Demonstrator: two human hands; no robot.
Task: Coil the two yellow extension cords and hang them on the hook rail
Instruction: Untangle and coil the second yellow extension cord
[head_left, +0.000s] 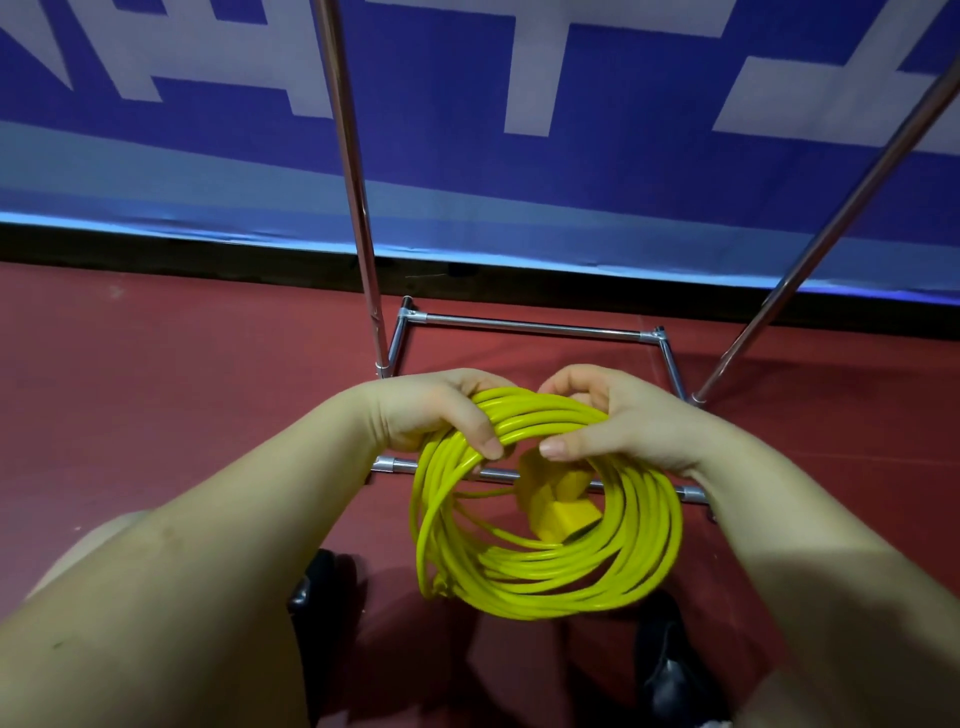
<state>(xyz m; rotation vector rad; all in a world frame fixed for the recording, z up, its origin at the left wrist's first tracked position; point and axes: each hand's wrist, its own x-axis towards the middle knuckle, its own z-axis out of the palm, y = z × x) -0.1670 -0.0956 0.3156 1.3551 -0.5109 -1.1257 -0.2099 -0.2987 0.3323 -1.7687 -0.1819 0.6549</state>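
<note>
A yellow extension cord hangs in a round coil of several loops in front of me. My left hand grips the top left of the coil, thumb over the strands. My right hand grips the top right of the same bundle. The cord's yellow socket block dangles inside the coil, just under my right thumb. Behind the coil stands a chrome rack with two upright poles; its top and any hooks are out of view. Only one cord is visible.
The rack's base bars lie on the red floor right behind the coil. A blue and white banner covers the wall beyond. My dark shoes show at the bottom edge.
</note>
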